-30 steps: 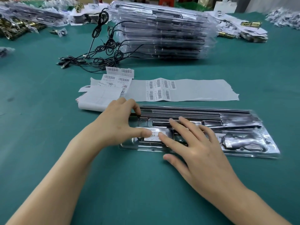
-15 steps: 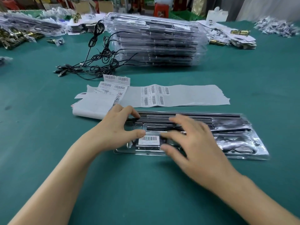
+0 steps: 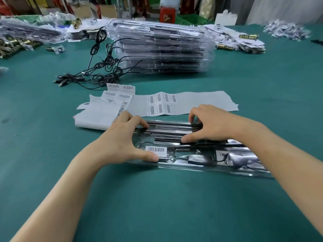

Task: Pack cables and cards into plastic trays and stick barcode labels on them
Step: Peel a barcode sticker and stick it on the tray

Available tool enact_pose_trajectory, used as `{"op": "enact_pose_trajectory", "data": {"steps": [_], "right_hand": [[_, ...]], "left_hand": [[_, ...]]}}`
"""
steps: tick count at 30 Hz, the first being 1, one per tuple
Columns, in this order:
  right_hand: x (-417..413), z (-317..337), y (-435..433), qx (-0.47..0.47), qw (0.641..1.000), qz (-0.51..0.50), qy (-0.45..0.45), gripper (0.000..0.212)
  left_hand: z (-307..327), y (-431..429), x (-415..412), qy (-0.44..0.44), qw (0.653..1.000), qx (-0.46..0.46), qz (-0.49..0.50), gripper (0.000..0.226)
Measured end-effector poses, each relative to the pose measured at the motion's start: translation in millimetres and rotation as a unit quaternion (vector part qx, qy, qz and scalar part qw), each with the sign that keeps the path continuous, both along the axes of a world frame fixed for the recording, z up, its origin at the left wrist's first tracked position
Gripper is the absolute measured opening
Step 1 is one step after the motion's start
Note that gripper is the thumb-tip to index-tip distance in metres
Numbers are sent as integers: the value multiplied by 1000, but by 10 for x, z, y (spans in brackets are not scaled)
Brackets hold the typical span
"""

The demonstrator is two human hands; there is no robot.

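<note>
Clear plastic tray (image 3: 201,165), barcode label (image 3: 155,149) on: left hand (image 3: 122,144) and right hand (image 3: 215,126) pinch it in their grip; next, probably, a level lift to the stack (image 3: 162,49).

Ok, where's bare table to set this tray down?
Bare green table lies right of the label sheet, between the tray stack and the held tray; also left of the paper pile. Crowded: loose cables, far-edge card piles.

Just a teal cloth-covered counter (image 3: 157,206), shiny brass metal fittings (image 3: 10,48) piled far left, red cardboard box (image 3: 167,14) and brown cardboard carton (image 3: 108,11) out back.
</note>
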State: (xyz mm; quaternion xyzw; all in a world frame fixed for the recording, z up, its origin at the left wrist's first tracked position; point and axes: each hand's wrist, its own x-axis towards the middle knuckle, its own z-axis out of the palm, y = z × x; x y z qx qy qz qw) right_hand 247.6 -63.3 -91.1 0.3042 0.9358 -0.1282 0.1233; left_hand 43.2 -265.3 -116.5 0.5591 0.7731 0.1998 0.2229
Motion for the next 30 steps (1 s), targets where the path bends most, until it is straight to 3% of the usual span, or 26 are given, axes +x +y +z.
{"op": "enact_pose_trajectory", "data": {"steps": [3,5,10,13,15,20,27,30], "right_hand": [[81,10,51,-43,999,-20,24,82],[165,25,80,-51,996,-22,71,92],[479,156,197,-66,978,-58,187,78],[730,215,465,-71,937,-165,298,81],[901,174,717,-43,903,-244,351,87],[1193,-23,1223,57,883,-359,297,70],[1516,-204,1804,102,885,-424,164,75],[1435,-215,1830,168,887,-415,116,80]], "left_hand": [[27,-6,-12,-1,999,45,-27,90],[50,7,-16,-7,994,108,-23,78],[43,83,-34,-15,944,315,95,36],[-1,106,-34,-46,914,376,144,34],[-47,135,3,-54,914,375,147,31],[-212,221,195,24,949,306,69,30],[-317,274,345,47,967,249,6,26],[-326,273,345,41,970,240,1,23]]}}
